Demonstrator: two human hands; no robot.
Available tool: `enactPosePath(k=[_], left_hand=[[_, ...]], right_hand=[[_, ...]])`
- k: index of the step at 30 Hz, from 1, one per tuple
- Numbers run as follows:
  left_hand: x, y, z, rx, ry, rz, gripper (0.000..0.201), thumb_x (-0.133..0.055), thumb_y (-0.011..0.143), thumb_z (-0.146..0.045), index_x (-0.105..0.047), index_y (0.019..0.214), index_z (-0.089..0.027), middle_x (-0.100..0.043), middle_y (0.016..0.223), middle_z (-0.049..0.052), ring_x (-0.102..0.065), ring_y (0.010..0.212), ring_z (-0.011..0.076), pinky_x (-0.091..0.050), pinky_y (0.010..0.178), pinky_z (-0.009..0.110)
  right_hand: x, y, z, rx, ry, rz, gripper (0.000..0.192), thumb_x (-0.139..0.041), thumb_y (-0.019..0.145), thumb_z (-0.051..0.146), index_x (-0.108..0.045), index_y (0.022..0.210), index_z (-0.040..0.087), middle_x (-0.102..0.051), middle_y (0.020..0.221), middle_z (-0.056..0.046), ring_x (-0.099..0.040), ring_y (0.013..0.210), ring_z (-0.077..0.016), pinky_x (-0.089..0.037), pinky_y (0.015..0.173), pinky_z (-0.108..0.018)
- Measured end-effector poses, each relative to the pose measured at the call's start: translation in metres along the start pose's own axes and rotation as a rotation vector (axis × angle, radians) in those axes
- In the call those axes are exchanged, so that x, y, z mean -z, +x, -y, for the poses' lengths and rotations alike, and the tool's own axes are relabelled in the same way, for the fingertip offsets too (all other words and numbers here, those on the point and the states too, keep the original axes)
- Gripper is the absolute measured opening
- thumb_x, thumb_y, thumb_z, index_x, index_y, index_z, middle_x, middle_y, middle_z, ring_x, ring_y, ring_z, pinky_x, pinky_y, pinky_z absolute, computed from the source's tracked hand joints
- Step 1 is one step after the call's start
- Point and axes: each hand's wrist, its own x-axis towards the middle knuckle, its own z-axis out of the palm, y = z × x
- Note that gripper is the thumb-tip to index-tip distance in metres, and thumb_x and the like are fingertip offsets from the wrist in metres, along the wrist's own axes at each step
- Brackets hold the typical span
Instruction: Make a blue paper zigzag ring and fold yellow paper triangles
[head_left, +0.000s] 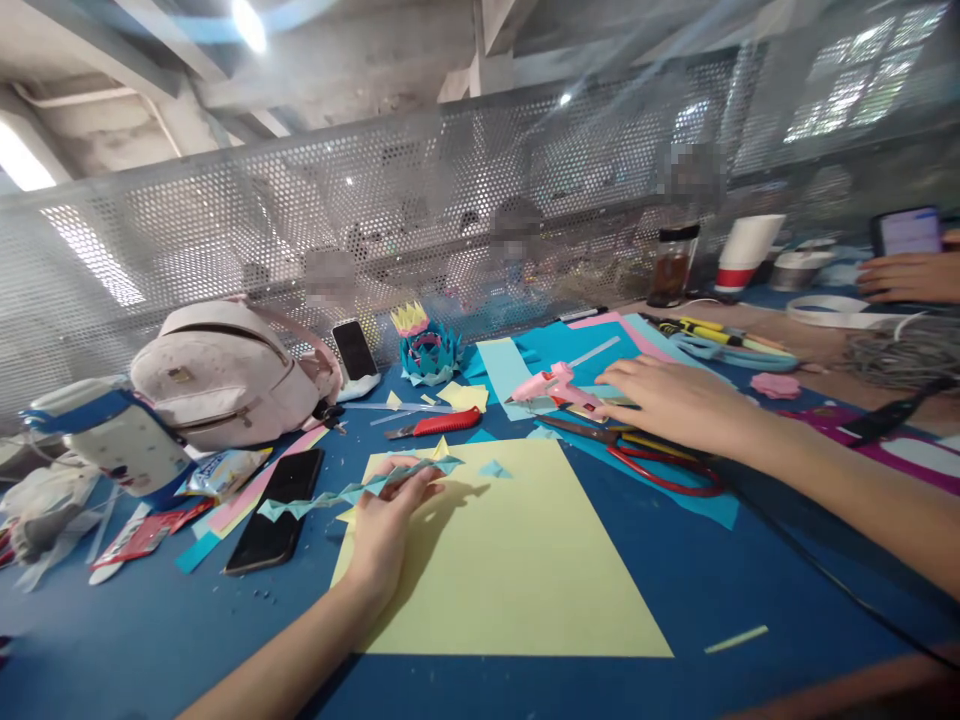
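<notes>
**Teal zigzag strip in the left hand, right hand on the glue gun**

The left hand (386, 525) rests on the near-left corner of a large yellow paper sheet (510, 555) that lies flat on the blue desk (750, 590). Its grip is closed lightly on a folded teal zigzag paper strip (352, 490), pinched near the strip's right end; the rest of the strip runs out to the left, over the edge of the sheet toward a black phone (276, 508) lying face up.

The right hand (671, 400) reaches to the far side of the sheet and lies over the handle of a pink glue gun (555, 385), nozzle pointing left. The fingers curl around the handle, but whether they have fully clamped it or only cover it cannot be told. Just near of that hand lie red-handled scissors (652, 465) on blue paper, and to the left a red utility knife (442, 423).

Judging by how things lie, the work is well along in its preparation: the strip is already cut and folded into points, and a finished teal and yellow paper flower (426, 345) stands far behind, next to a second phone propped upright. Small yellow and teal offcuts lie scattered around. No glue shows on the strip, and it is not joined to anything, so the gluing and shaping appear still to be done.

A pale backpack (225, 370) sits far left. Another person's hand (907, 275) rests at the far right.
</notes>
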Motion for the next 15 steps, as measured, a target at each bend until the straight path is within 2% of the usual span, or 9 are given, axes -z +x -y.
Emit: enactPosePath(k=[3,5,7,9,12,15], left_hand=[[-0.001,0.0,0.0,0.005,-0.01,0.0,0.031,-0.085,0.068,-0.035,-0.062,0.083,-0.02,-0.072,0.08,0.001,-0.072,0.09,0.0221,-0.057,0.088,0.036],[-0.002,-0.001,0.0,0.009,0.001,-0.006,0.03,-0.085,0.068,-0.034,-0.063,0.083,-0.021,-0.072,0.081,0.002,-0.072,0.091,0.023,-0.057,0.089,0.036],[-0.003,-0.002,-0.001,0.01,0.016,-0.006,0.029,-0.085,0.067,-0.035,-0.064,0.081,-0.021,-0.072,0.081,0.002,-0.072,0.094,0.0239,-0.057,0.09,0.036],[-0.003,-0.002,-0.002,0.008,0.024,-0.011,0.029,-0.085,0.067,-0.035,-0.065,0.081,-0.02,-0.072,0.082,0.002,-0.072,0.095,0.024,-0.057,0.09,0.036],[-0.002,-0.002,-0.001,0.01,0.017,-0.019,0.03,-0.086,0.067,-0.035,-0.064,0.08,-0.02,-0.072,0.082,0.001,-0.072,0.093,0.0219,-0.057,0.088,0.033],[0.0,-0.001,0.001,0.015,0.0,0.0,0.031,-0.086,0.068,-0.034,-0.062,0.081,-0.02,-0.072,0.082,0.001,-0.071,0.089,0.02,-0.058,0.085,0.032]], right_hand=[[0.025,-0.017,0.039,0.045,0.164,0.215,0.039,-0.053,0.09,0.059,-0.074,0.103,0.028,-0.071,0.113,-0.01,-0.065,0.084,-0.0302,-0.045,0.065,-0.038],[0.025,-0.018,0.068,0.152,0.328,0.318,0.031,-0.053,0.093,0.051,-0.074,0.101,0.028,-0.072,0.106,-0.008,-0.066,0.084,-0.0277,-0.044,0.065,-0.035],[0.011,-0.014,0.093,0.218,0.392,0.282,0.028,-0.047,0.098,0.041,-0.071,0.101,0.027,-0.072,0.103,-0.006,-0.066,0.093,-0.0269,-0.044,0.072,-0.033],[-0.012,-0.006,0.111,0.229,0.368,0.226,0.023,-0.049,0.097,0.034,-0.069,0.097,0.023,-0.07,0.101,-0.007,-0.065,0.093,-0.0248,-0.042,0.071,-0.031],[-0.044,0.002,0.127,0.207,0.396,0.279,0.009,-0.059,0.092,0.029,-0.065,0.093,0.022,-0.067,0.1,-0.004,-0.063,0.083,-0.0197,-0.039,0.064,-0.027],[-0.06,0.003,0.133,0.192,0.472,0.26,0.004,-0.062,0.091,0.025,-0.063,0.093,0.022,-0.066,0.101,-0.002,-0.062,0.083,-0.0183,-0.038,0.065,-0.025]])
